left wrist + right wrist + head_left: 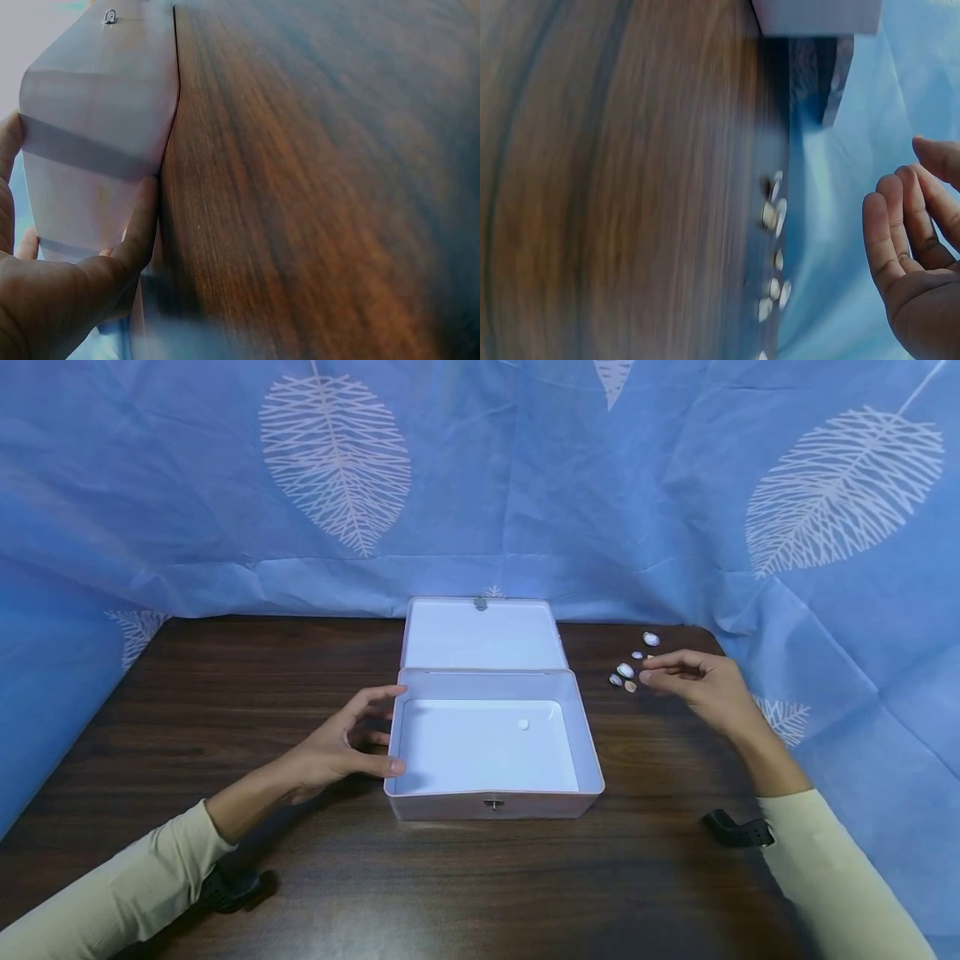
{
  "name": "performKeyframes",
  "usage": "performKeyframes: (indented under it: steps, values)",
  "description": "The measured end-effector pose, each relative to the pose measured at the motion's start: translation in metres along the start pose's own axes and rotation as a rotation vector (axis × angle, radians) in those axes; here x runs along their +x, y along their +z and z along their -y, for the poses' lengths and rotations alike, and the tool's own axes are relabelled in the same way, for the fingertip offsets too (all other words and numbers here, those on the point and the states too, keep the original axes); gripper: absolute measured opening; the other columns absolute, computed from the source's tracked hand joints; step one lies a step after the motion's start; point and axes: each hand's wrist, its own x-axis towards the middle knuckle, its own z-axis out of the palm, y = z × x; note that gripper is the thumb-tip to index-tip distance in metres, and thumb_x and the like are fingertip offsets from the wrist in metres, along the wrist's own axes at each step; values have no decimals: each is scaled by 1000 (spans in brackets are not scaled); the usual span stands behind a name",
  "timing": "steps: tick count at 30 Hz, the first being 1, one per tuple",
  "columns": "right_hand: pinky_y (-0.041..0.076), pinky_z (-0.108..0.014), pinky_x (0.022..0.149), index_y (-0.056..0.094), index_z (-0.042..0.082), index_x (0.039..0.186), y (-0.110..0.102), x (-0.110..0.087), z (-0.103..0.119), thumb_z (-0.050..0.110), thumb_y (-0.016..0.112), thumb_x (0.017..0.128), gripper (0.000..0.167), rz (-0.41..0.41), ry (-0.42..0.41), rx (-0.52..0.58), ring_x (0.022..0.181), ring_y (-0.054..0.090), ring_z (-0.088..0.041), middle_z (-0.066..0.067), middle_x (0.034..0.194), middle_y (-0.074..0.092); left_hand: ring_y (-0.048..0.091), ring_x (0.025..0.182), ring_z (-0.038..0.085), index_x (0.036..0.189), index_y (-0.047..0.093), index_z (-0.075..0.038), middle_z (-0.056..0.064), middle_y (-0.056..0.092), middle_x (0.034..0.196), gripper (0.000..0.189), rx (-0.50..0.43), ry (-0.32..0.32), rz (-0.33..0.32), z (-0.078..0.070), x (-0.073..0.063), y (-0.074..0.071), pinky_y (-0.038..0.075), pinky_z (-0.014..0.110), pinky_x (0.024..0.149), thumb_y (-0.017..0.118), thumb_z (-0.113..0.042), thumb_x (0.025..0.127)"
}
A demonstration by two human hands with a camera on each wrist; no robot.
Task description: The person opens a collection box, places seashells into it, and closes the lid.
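Observation:
A pale box (495, 804) stands with its lid (483, 635) raised and leaning back. Inside, toward the right, lies one small white shell (523, 724). My left hand (341, 752) touches the box's left side, thumb near the front corner and forefinger at the rim farther back; the left wrist view shows its fingers spread against the box wall (97, 127). To the right of the box lie several small shells (626, 671). Just above and beside them hovers my right hand (701, 685), fingers loosely bent; in the right wrist view nothing shows between thumb and fingers (892, 225).
The box and shells are on a dark wooden table (300, 852). Behind it and down the right side hangs a blue cloth (562, 510) with white leaf prints. A small metal catch (493, 803) is on the box's front. Each wrist wears a black strap (738, 831).

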Motion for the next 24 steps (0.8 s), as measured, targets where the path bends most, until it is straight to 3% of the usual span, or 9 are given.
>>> performKeyframes:
  steps: [5,14,21,24]
  values:
    - [63,-17,84,83,14,129,-13,8,-14,38,84,104,34,-29,29,-25,88,81,1,29,98,81,48,148,52,178,27,-25,26,28,175,108,8,7,-3,-1,-1,-1,59,51,108,94,-27,94]
    - [64,-17,83,71,-5,141,-25,20,-44,33,78,109,50,-4,88,-39,89,78,4,35,94,74,49,147,51,178,26,-24,27,30,175,109,12,-3,-7,-1,-1,0,59,51,108,95,-26,93]
    - [66,-21,80,75,-5,133,-32,25,-62,20,79,108,35,20,76,-4,88,78,3,29,95,78,50,147,51,178,27,-23,28,30,174,109,11,10,-6,0,-1,0,59,50,107,95,-27,93]
    - [66,-21,79,70,-11,138,-34,26,-66,14,77,108,40,55,89,-10,88,77,5,28,95,79,50,147,52,178,28,-24,27,30,174,108,4,3,-7,-1,-1,1,60,49,105,95,-26,93]
